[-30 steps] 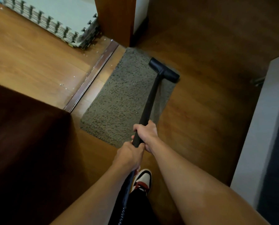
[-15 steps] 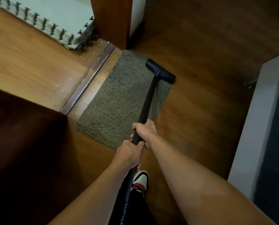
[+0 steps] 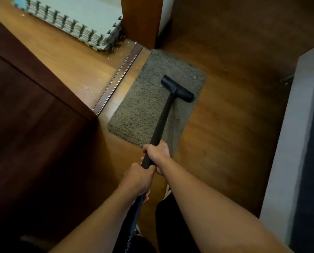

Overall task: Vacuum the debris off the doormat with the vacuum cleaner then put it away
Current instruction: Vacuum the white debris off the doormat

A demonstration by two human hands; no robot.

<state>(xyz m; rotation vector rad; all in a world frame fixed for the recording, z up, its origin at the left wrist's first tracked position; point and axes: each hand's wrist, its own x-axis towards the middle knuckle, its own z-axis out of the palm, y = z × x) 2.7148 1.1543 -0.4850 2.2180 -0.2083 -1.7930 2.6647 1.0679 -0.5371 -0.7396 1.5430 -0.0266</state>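
A grey shaggy doormat (image 3: 145, 106) lies on the wooden floor beside a door threshold. The black vacuum head (image 3: 177, 91) rests on the mat's right half, about midway along it. Its black wand (image 3: 161, 123) runs back toward me. My right hand (image 3: 157, 153) grips the wand higher up, and my left hand (image 3: 138, 179) grips it just behind, where the hose begins. A few pale specks of debris (image 3: 194, 77) lie on the mat's far right corner.
A dark wooden door (image 3: 33, 134) stands at my left. A metal threshold strip (image 3: 119, 77) runs along the mat's left side. Stacked foam puzzle mats (image 3: 75, 21) sit beyond it, with white crumbs nearby. A pale wall edge (image 3: 295, 134) rises at the right.
The vacuum head has been pulled back toward me, from the mat's far right corner to its middle. Both hands keep their grip on the wand.
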